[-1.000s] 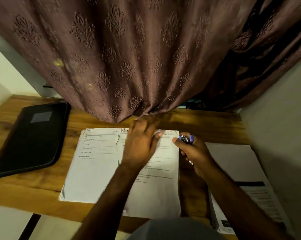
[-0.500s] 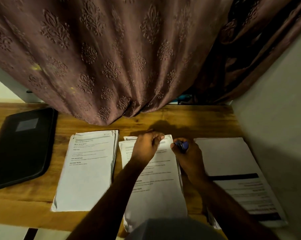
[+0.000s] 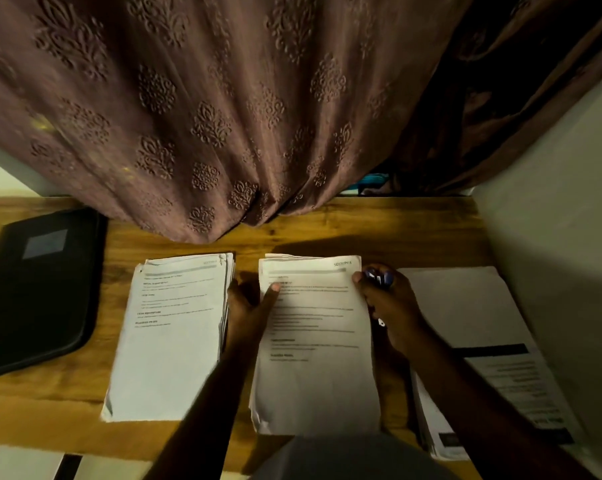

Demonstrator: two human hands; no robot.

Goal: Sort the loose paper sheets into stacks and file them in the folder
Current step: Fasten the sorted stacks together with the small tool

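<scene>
Gripping the flat rectangular middle stack (image 3: 315,344): left hand (image 3: 249,308), right hand (image 3: 387,303).

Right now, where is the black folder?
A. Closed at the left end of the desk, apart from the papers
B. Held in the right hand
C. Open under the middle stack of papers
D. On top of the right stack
A: the black folder lies closed at the left end of the desk, with bare wood between it and the left stack, and neither hand touches it.
</scene>
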